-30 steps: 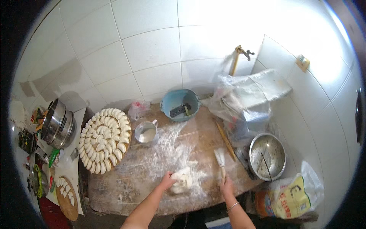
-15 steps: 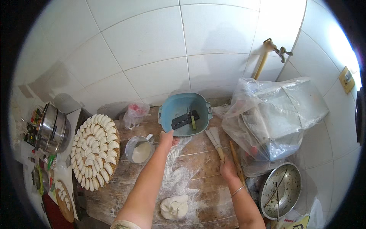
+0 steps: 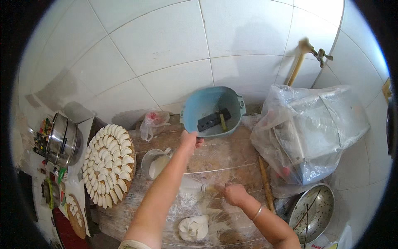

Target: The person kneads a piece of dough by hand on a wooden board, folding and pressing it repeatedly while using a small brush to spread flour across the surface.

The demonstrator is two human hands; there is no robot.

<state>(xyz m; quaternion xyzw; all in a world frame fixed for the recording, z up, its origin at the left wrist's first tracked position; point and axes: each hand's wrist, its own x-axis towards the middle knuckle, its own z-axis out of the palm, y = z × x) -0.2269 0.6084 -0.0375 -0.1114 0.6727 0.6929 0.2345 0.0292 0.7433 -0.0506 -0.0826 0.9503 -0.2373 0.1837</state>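
My left hand (image 3: 192, 140) grips the near rim of a blue plastic basin (image 3: 191, 108) by the wall. Inside lie a black slotted grater (image 3: 207, 120) and a short green piece (image 3: 223, 122) whose kind I cannot make out. My right hand (image 3: 235, 194) is closed round the handle of a pale-bristled brush (image 3: 191, 185). Its bristles, smeared by motion, point left over the floury wooden board (image 3: 232, 166). A lump of white dough (image 3: 193, 228) sits nearer me. Partly behind my left forearm stands a clear measuring jug (image 3: 146, 159) with flour in it.
At left, a round tray holds rows of dumplings (image 3: 108, 164), with a steel pot (image 3: 66, 141) beyond. A rolling pin (image 3: 266, 182), a plastic-covered box (image 3: 306, 137) and a steel bowl (image 3: 296, 213) with chopsticks line the right. A small plastic bag (image 3: 153, 121) lies near the wall.
My right hand has swung the brush leftward across the board, turning its bristles from far to left. My left hand has shifted the basin slightly toward the wall. The whole view has shifted a little.
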